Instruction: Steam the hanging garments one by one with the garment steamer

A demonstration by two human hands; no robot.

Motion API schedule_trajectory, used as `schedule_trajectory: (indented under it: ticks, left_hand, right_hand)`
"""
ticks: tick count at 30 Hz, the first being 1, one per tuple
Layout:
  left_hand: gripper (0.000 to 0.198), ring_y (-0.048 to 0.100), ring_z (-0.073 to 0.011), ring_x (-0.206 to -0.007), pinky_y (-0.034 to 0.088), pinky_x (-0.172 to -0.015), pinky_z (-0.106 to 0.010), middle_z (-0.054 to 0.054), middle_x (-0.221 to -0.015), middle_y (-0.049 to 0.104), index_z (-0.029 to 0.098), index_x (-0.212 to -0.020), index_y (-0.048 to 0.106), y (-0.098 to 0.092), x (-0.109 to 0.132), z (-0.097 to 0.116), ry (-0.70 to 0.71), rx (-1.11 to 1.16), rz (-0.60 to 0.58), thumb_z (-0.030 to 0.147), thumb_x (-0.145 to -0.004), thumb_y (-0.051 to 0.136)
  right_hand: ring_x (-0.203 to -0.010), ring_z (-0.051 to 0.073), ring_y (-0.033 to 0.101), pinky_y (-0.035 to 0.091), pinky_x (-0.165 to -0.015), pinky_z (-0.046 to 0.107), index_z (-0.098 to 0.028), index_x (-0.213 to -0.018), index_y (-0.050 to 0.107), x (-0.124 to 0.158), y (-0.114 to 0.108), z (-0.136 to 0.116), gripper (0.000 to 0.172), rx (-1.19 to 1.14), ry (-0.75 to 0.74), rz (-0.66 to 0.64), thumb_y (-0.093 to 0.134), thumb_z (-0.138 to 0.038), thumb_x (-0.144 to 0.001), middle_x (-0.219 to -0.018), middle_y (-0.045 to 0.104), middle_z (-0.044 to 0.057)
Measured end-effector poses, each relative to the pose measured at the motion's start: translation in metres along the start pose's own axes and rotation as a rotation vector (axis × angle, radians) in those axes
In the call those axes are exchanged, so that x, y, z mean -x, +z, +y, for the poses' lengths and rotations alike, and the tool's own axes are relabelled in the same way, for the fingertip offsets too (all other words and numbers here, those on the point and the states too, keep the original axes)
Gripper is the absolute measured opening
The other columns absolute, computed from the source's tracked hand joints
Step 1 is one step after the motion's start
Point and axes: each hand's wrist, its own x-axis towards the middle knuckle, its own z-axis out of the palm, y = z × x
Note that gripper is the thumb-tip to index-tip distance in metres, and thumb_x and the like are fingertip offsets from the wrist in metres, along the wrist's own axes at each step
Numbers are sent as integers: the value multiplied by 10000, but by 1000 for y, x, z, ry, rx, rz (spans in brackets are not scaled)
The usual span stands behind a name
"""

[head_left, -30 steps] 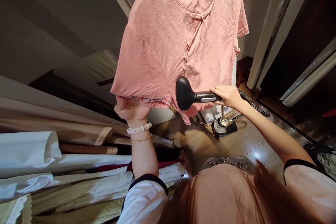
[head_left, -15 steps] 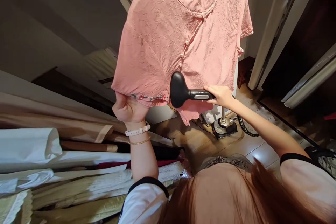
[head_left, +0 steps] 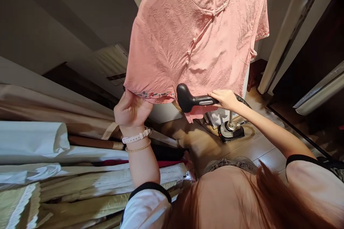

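Observation:
A pink short-sleeved blouse (head_left: 161, 43) with slanting knot buttons and an embroidered sleeve hem hangs in front of me. My left hand (head_left: 131, 111) is at that hem on the left, fingers curled and partly hidden by the sleeve, which it appears to grip. A small dark bit shows at the sleeve's corner; I cannot tell what it is. In my right hand (head_left: 225, 99) is the handle of a black garment steamer head (head_left: 185, 98). The head is at the blouse's lower front, just right of the sleeve hem; whether it touches the cloth is unclear.
The steamer's base (head_left: 230, 131) stands on the wooden floor (head_left: 215, 150), its pole rising behind the blouse. A dark hose (head_left: 243, 101) runs behind my right hand. Several garments (head_left: 94, 182) crowd the lower left. Pale curtains (head_left: 285, 39) hang on the right.
The blouse appears shifted rightward in view. My left hand has moved slightly left and its fingers show less inside the sleeve. The steamer head sits slightly lower against the blouse, farther from the buttons.

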Motion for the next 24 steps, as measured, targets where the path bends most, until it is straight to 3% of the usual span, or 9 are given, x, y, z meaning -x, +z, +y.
schedule_trajectory:
  ticks: [6,13,19,24]
  left_hand:
    - [307,421,-246,-1483,339,-1259,-445,-38,-1307,717,196,-1014,767,12,6,7,79,-27,21,200,-996,460]
    - [376,423,-242,-1483,323,-1265,-468,-56,-1273,733,192,-1027,751,9,5,4,71,40,110,232,-1040,378]
    - [388,410,-269,-1491,311,-1266,-504,-78,-1355,688,186,-1058,743,16,5,-1,82,65,105,298,-1049,372]
    - [547,375,-196,-1512,333,-1262,-436,-24,-1318,713,212,-987,746,17,3,0,69,11,85,215,-1071,206]
  right_hand:
    - [-1012,268,636,426,-755,330,-133,-1390,572,-9,-12,7,536,1,110,149,525,-494,-996,-1137,692,143]
    - [-953,251,657,416,-690,306,-156,-1319,609,-4,1,-9,473,-40,23,-92,683,-397,-918,-1061,711,107]
    - [-1050,263,662,458,-780,316,-149,-1390,561,-15,-11,-5,542,-102,181,149,635,-453,-948,-1214,698,127]
    - [-1003,267,675,440,-707,304,-159,-1309,619,-6,9,-20,467,-109,175,-12,701,-388,-910,-1101,729,108]
